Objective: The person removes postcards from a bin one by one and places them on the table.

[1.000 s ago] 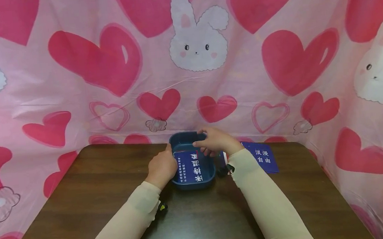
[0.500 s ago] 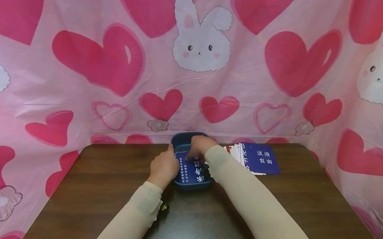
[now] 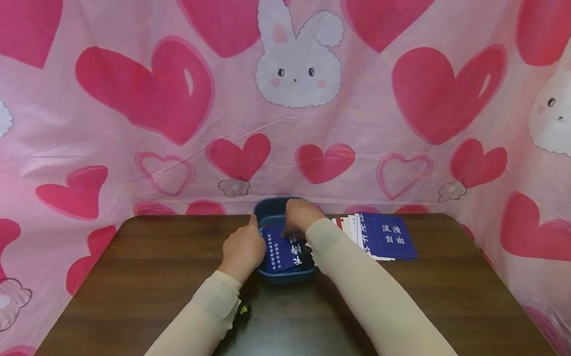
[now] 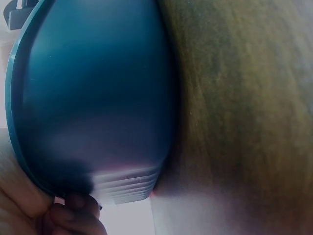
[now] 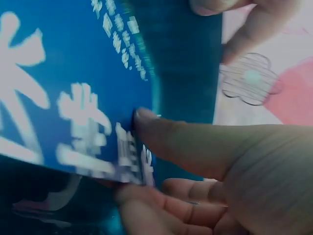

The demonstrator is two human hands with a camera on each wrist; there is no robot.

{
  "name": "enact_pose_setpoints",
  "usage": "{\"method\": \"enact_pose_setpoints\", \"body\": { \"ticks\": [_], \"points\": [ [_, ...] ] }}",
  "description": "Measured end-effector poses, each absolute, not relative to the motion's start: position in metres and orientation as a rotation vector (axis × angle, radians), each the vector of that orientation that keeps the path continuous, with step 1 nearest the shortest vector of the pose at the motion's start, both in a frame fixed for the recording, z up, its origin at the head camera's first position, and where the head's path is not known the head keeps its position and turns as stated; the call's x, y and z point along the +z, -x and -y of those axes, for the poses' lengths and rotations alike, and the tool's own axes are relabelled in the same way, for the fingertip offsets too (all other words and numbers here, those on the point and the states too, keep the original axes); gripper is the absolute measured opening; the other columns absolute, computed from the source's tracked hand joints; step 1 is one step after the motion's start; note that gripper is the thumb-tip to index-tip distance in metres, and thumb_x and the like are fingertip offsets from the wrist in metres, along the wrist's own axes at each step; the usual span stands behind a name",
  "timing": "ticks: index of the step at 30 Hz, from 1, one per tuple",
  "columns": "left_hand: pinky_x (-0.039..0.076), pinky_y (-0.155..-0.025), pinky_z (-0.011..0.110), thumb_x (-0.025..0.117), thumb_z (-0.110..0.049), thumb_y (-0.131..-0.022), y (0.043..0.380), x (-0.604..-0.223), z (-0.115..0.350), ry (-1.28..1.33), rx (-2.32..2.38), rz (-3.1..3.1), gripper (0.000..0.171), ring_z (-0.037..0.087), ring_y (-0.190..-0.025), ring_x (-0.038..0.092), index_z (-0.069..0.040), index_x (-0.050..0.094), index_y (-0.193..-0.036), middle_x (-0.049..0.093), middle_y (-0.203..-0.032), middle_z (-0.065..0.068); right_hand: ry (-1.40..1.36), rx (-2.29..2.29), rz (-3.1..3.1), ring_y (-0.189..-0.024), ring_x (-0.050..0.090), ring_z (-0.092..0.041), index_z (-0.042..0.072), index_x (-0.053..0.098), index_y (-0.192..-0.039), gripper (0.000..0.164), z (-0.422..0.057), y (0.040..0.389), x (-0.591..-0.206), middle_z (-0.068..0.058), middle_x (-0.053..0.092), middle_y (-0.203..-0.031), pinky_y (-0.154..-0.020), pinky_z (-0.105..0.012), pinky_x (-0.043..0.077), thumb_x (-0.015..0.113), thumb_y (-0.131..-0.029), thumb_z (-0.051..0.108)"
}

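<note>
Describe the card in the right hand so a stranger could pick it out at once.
Near the far edge of the brown table stands a dark blue bin, gripped by the left hand. Within its rim, the right hand pinches the card, blue with large and small white characters. Similar cards lie spread on the table to the bin's right; this one is in the hand.

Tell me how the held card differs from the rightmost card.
The held card is inside the bin, pinched by the right hand; the rightmost card lies outside the bin, untouched. The held card mixes large and small characters; the rightmost card shows four of similar size. Both are blue with white characters.
</note>
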State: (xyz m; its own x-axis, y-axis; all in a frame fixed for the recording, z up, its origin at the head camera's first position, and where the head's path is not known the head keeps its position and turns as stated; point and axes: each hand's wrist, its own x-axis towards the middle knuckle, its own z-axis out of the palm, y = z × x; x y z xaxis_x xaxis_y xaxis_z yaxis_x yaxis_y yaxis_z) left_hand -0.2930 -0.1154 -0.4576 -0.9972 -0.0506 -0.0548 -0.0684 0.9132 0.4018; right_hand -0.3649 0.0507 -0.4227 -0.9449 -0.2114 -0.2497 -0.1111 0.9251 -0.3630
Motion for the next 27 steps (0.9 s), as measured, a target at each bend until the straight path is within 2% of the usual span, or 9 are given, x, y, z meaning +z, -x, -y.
{"method": "enact_pose_setpoints", "body": {
  "ticks": [3,6,8,11,15,18,22,27],
  "points": [
    [0.068,-0.093,0.062,0.060,-0.025,-0.112,0.293,-0.458,0.116,0.093,0.645,-3.029,0.069,0.041,-0.110,0.079,-0.006,0.041,-0.175,0.076,-0.144,0.025,0.292,-0.639,-2.794,-0.056,0.068,-0.020,-0.007,0.077,-0.118,0.044,-0.055,0.368,-0.419,-0.017,0.081,-0.095,-0.053,-0.031,0.061,0.098,-0.086,0.016],
    [0.069,-0.091,0.061,0.062,-0.027,-0.112,0.293,-0.457,0.116,0.099,0.648,-3.026,0.069,0.041,-0.106,0.080,-0.006,0.041,-0.175,0.077,-0.142,0.024,0.307,-0.824,-2.722,-0.066,0.077,-0.023,-0.008,0.072,-0.138,0.055,-0.061,0.371,-0.414,-0.023,0.080,-0.116,-0.062,-0.034,0.068,0.093,-0.091,0.011],
    [0.069,-0.091,0.061,0.063,-0.028,-0.112,0.293,-0.457,0.115,0.108,0.651,-3.020,0.070,0.040,-0.103,0.079,-0.006,0.041,-0.175,0.077,-0.142,0.024,0.294,-0.935,-2.661,-0.075,0.081,-0.026,-0.006,0.069,-0.145,0.058,-0.065,0.373,-0.411,-0.024,0.078,-0.124,-0.069,-0.037,0.070,0.090,-0.094,0.011],
    [0.069,-0.088,0.059,0.063,-0.029,-0.112,0.294,-0.457,0.115,0.116,0.642,-3.016,0.071,0.037,-0.097,0.076,-0.007,0.040,-0.176,0.078,-0.140,0.024,0.281,-1.025,-2.625,-0.082,0.081,-0.028,-0.004,0.073,-0.139,0.051,-0.075,0.374,-0.407,-0.022,0.080,-0.120,-0.076,-0.039,0.072,0.089,-0.095,0.014],
    [0.068,-0.085,0.057,0.061,-0.026,-0.111,0.294,-0.457,0.115,0.123,0.620,-3.024,0.071,0.036,-0.093,0.073,-0.007,0.039,-0.176,0.078,-0.138,0.024,0.301,-1.050,-2.658,-0.086,0.075,-0.027,0.000,0.082,-0.113,0.029,-0.092,0.373,-0.404,-0.016,0.082,-0.103,-0.079,-0.039,0.069,0.089,-0.095,0.022],
    [0.068,-0.086,0.058,0.059,-0.024,-0.111,0.295,-0.458,0.115,0.129,0.612,-3.029,0.070,0.037,-0.095,0.073,-0.007,0.040,-0.176,0.077,-0.139,0.024,0.274,-1.069,-2.669,-0.093,0.073,-0.027,0.007,0.084,-0.102,0.022,-0.107,0.373,-0.405,-0.013,0.081,-0.105,-0.084,-0.040,0.066,0.088,-0.097,0.028],
    [0.067,-0.087,0.058,0.060,-0.023,-0.110,0.294,-0.458,0.115,0.128,0.621,-3.019,0.070,0.036,-0.093,0.072,-0.006,0.040,-0.176,0.078,-0.139,0.024,0.181,-1.205,-2.611,-0.104,0.072,-0.028,0.009,0.084,-0.110,0.023,-0.129,0.372,-0.410,-0.012,0.078,-0.115,-0.095,-0.044,0.067,0.084,-0.102,0.031],
    [0.067,-0.081,0.054,0.061,-0.023,-0.111,0.293,-0.457,0.114,0.111,0.627,-3.024,0.070,0.035,-0.087,0.071,-0.007,0.041,-0.176,0.080,-0.134,0.023,0.160,-1.362,-2.566,-0.099,0.068,-0.027,0.004,0.080,-0.118,0.028,-0.156,0.369,-0.416,-0.013,0.075,-0.110,-0.099,-0.048,0.065,0.078,-0.108,0.030]
  ]
}}
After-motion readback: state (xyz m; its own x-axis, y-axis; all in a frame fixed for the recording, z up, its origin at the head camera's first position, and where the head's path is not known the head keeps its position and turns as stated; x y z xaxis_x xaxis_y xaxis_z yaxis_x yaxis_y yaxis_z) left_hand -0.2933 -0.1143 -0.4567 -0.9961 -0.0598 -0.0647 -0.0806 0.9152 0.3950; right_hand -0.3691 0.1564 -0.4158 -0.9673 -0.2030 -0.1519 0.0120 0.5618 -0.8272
